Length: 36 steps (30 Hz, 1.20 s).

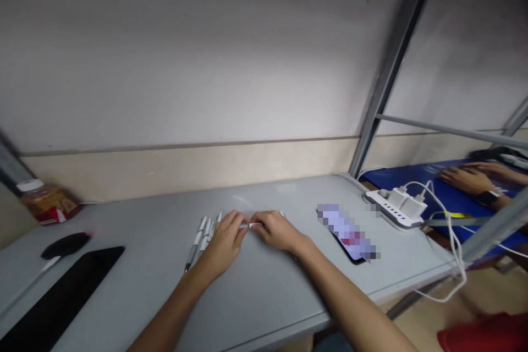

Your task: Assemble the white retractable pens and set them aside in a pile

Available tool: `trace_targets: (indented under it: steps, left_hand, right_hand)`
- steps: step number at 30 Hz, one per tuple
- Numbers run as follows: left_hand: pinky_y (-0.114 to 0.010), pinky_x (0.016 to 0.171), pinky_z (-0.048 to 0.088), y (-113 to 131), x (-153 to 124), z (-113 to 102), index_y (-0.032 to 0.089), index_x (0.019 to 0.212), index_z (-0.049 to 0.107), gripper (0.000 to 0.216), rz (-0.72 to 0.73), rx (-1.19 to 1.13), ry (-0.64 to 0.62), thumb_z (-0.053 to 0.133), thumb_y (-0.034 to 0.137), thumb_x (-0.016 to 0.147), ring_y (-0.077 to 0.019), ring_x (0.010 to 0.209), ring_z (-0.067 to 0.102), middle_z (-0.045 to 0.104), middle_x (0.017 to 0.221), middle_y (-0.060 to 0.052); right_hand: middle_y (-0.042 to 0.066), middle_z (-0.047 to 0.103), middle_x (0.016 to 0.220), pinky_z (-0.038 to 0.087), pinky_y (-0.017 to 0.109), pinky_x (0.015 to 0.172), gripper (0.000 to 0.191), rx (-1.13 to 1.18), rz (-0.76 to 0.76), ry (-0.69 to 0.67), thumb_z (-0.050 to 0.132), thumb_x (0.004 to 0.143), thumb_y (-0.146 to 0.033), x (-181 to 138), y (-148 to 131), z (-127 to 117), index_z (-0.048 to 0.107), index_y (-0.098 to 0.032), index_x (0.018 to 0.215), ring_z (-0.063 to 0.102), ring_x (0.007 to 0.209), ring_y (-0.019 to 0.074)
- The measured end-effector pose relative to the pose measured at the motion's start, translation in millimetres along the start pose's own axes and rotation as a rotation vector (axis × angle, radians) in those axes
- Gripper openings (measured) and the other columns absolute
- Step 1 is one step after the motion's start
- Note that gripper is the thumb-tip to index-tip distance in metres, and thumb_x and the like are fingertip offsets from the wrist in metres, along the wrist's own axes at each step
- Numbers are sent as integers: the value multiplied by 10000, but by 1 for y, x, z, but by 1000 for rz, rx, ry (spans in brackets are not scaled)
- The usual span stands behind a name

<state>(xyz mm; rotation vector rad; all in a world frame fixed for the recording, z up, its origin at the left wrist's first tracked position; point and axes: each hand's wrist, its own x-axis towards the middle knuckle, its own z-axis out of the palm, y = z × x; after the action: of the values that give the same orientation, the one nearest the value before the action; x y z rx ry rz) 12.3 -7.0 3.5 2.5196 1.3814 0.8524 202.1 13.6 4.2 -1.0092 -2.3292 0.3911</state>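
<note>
Lower centre: left hand [226,239] and right hand [275,230] pinch one slim pen [249,225], fingers nearly closed; white-grey pens [195,245] beside left.

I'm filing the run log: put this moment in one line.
left hand: pinching partly hidden pen | right hand: apparently same pen | beside left hand: more pens | right of hands: phone, power strip

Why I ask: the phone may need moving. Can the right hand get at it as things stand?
Probably yes: the phone lies on the desk, right of the right hand, and nothing visible stands between them. That hand pinches a thin piece, though, so it would likely have to let go first.
</note>
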Motion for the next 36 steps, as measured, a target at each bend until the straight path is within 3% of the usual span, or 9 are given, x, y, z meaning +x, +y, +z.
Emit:
trace_targets:
  steps: [4, 10, 16, 20, 23, 27, 30, 36]
  left_hand:
    - [-371, 872, 417, -4, 0, 4, 218, 1016, 551, 270, -41, -16, -12, 308, 324, 968, -198, 975, 564, 623, 1013, -53]
    - [-321, 722, 414, -8, 1, 4, 202, 802, 560, 356, -29, 97, -109, 277, 329, 975, -189, 768, 581, 627, 801, -42]
    - [-357, 831, 404, 2, -1, -1, 224, 963, 550, 186, -6, 41, -81, 375, 283, 941, -207, 957, 567, 633, 994, -43]
    - [-400, 877, 391, 1, -3, 1, 227, 1023, 548, 197, -25, 57, -78, 379, 273, 933, -223, 1005, 554, 631, 1035, -51]
    - [-397, 884, 388, -4, -4, 4, 230, 1001, 574, 234, -2, 79, -88, 353, 282, 944, -219, 987, 555, 637, 1003, -44]
    - [-346, 799, 403, -5, -3, 4, 215, 878, 571, 326, -2, 77, -131, 274, 309, 974, -195, 846, 569, 627, 870, -32]
    - [-316, 731, 393, -3, -2, 1, 212, 866, 551, 293, -16, 66, -178, 290, 291, 972, -185, 778, 567, 619, 826, -25]
    - [-339, 775, 381, 1, -3, -2, 225, 914, 513, 173, 2, 90, -129, 349, 267, 951, -199, 850, 560, 615, 906, -22]
  right_hand:
    - [73, 684, 975, 400, 254, 751, 187, -40, -19, 38, 475, 934, -221, 1, -1, 1, 637, -163, 1007, 609, 872, 166]
    - [68, 684, 887, 368, 252, 670, 195, -137, 9, -4, 465, 941, -243, 0, -5, 5, 645, -172, 918, 607, 786, 167]
    - [59, 683, 799, 309, 252, 612, 278, -186, 83, -28, 429, 964, -287, 0, -6, 4, 659, -189, 844, 587, 691, 151]
    - [40, 668, 864, 329, 240, 634, 167, -52, 41, 13, 543, 908, -318, 0, -7, 0, 642, -190, 948, 580, 745, 150]
    - [30, 637, 874, 354, 233, 650, 219, 34, 25, 52, 660, 823, -351, 1, -5, -2, 610, -186, 958, 565, 764, 151]
    - [24, 613, 881, 366, 225, 666, 169, 36, 3, 50, 702, 758, -203, 1, 0, -1, 598, -182, 889, 554, 769, 141]
    - [19, 627, 864, 364, 222, 666, 117, 9, -18, 29, 650, 769, -127, -1, 2, 0, 608, -180, 864, 556, 756, 134]
    - [45, 679, 880, 365, 242, 670, 109, -44, 10, 6, 568, 876, -233, -2, -3, -2, 656, -181, 915, 595, 779, 153]
